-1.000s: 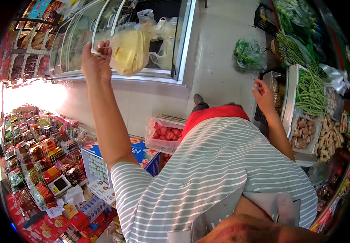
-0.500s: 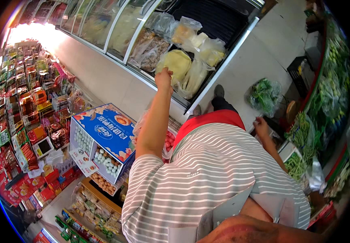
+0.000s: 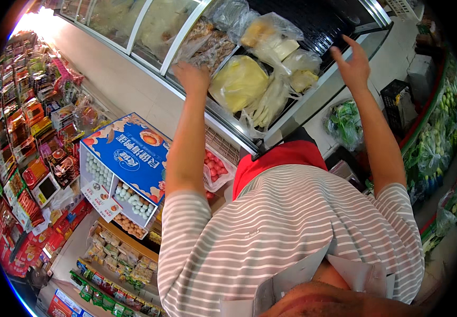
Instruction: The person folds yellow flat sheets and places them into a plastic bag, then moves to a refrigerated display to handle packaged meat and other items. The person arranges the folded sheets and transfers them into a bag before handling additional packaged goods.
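My left hand (image 3: 192, 79) is at the near edge of an open glass-fronted display case (image 3: 159, 58), beside a clear bag of brown food pieces (image 3: 210, 47). Its fingers point down and are mostly hidden, so its grip cannot be made out. To its right lies a bag of pale yellow sheets (image 3: 239, 83), then a bag of long whitish strips (image 3: 266, 105). Over the right end of the case, my right hand (image 3: 353, 66) is open and empty, thumb and fingers apart, above the black ridged tray (image 3: 313, 21). More bags of yellowish food (image 3: 303, 74) sit between the hands.
A blue egg box (image 3: 133, 153) with pale eggs stands at the left, near a white basket of pink-red round items (image 3: 215, 169). Packaged goods (image 3: 38, 127) fill the far-left rack. A bag of leafy greens (image 3: 343, 124) and a black crate (image 3: 397, 98) lie right, before vegetable shelves (image 3: 434, 121).
My left hand has moved left, from above the yellow sheets to beside the brown food. My right hand has risen from low by the vegetables to the case, which now appears closer.
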